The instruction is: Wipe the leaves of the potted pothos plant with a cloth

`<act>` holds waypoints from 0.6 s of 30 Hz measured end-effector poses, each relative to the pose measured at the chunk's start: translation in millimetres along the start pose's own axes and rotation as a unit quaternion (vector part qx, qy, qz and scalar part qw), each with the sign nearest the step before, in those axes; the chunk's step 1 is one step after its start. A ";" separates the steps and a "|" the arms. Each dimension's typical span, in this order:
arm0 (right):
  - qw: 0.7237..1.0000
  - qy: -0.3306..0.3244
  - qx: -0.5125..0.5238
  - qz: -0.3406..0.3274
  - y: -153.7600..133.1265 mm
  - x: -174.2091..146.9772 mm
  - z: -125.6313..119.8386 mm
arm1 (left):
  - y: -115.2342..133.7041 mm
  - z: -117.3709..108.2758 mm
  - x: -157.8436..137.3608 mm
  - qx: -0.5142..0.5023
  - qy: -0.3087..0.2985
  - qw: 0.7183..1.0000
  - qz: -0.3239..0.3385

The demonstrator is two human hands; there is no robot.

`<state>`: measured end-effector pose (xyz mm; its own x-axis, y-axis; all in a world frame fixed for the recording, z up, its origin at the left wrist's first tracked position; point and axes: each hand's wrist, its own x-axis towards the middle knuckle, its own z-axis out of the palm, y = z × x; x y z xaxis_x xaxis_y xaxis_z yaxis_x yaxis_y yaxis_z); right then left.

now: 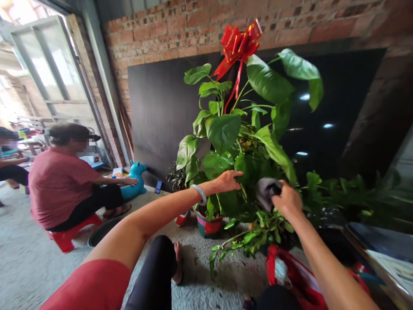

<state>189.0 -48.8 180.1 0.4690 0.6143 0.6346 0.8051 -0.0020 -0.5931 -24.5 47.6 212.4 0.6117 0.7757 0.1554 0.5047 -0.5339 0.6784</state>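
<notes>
Leaning against the brick wall (180,30), a big dark board (161,112) backs the whole scene, and in front of it, on the concrete floor (29,267) close to the wall's foot, stands a tall potted plant (245,142) with broad green leaves. A red ribbon bow (239,43) is tied at its top. Its pot (209,224), green with red bands, sits on the floor below the foliage, with a smaller dark-leaved plant (176,176) just beside it toward the board.

At the left side of the floor a person in a pink shirt (58,185) sits on a low red stool (67,237), one hand on a teal toy animal (135,181). A phone (158,187) lies on the floor near the board's lower edge. At the lower right, a red bag (297,280) rests on the floor under the plant's low sprigs.

The left hand (227,181), with a pale bangle (200,193) on its wrist, reaches into the middle of the plant; its fingers are stretched out flat and loosely together, the tips touching a leaf (222,131) stem area, gripping nothing. The right hand (287,200) is curled closed around a grey cloth (266,190), fingers wrapped tight over it, pressing the cloth against the foliage just right of the left hand. The two hands are near each other, not touching.
</notes>
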 end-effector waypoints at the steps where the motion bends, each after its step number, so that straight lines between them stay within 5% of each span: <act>1: 1.000 -0.020 0.008 -0.001 2.8 -7.4 4.9 | -3.4 -3.0 -0.8 0.004 0.006 1.000 0.000; 3: 0.999 -0.023 0.029 -0.002 1.9 -16.8 2.6 | -11.4 -6.9 -1.2 0.010 0.014 1.000 -0.005; 7: 0.990 0.104 0.091 -0.037 -24.5 5.6 -22.9 | -20.3 -2.6 1.4 -0.001 0.011 1.000 -0.016; 10: 0.978 0.156 0.118 -0.071 -43.7 27.2 -17.7 | -16.6 5.9 3.9 -0.008 0.007 1.000 -0.012; 15: 0.994 -0.023 0.073 -0.081 -30.4 -12.7 27.9 | -16.3 6.7 0.4 0.011 0.013 1.000 0.018; 18: 0.996 -0.015 0.062 -0.065 -11.0 -34.3 29.1 | -26.6 1.3 -7.6 0.013 0.017 0.999 -0.029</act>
<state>153.5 -46.8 150.4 0.3506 0.6260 0.6966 0.8066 0.1761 -0.5642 -41.8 55.5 192.3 0.5602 0.8161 0.1419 0.5536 -0.4963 0.6688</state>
